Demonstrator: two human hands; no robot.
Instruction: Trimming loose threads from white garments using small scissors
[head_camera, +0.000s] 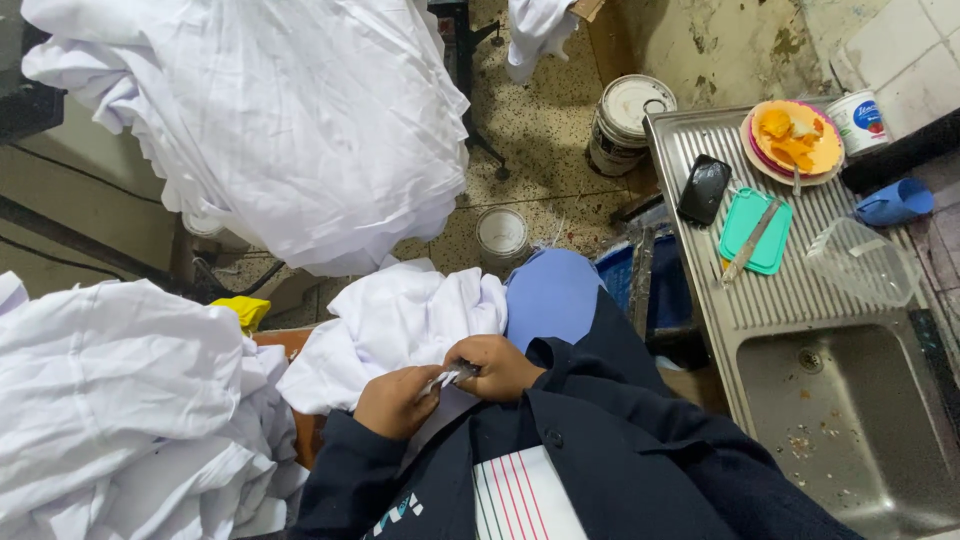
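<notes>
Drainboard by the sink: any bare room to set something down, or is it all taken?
Free: ribbed strip of the drainboard between the green cutting board and the sink basin, left of the clear plastic container. Basin holds only scraps. Crowded: far end, with the phone, plate of food and tub. Both hands, left hand and right hand, are on white cloth.

A green cutting board (755, 231) with a knife (750, 240) lies beside the steel sink (850, 420).

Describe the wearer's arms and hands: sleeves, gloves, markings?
Both hands bare, no gloves: left hand, right hand. Both arms wear long dark navy jacket sleeves reaching the wrists. No rings or watch visible. Jacket front has a button and light lettering low on the left side.
</notes>
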